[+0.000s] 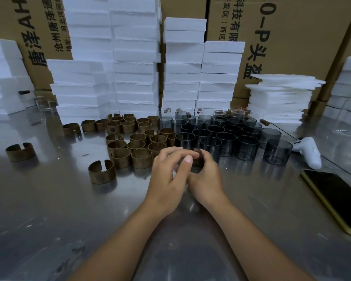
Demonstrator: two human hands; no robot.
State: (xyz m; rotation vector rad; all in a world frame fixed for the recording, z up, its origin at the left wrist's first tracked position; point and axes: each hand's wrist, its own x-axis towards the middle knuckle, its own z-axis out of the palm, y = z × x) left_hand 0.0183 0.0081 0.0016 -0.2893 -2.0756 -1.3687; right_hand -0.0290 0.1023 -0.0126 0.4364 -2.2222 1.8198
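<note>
Both hands meet at the middle of the metal table. My right hand grips a small dark glass cup, with what looks like a brown ring around it. My left hand pinches the same cup from the left, thumb against its near side. Just behind the hands stand several brown split metal rings on the left and several smoky glass cups on the right. One ring lies apart, left of my left hand.
Stacks of white foam blocks and cardboard boxes line the back. A phone lies face up at the right edge, with a white controller behind it. Another loose ring sits far left.
</note>
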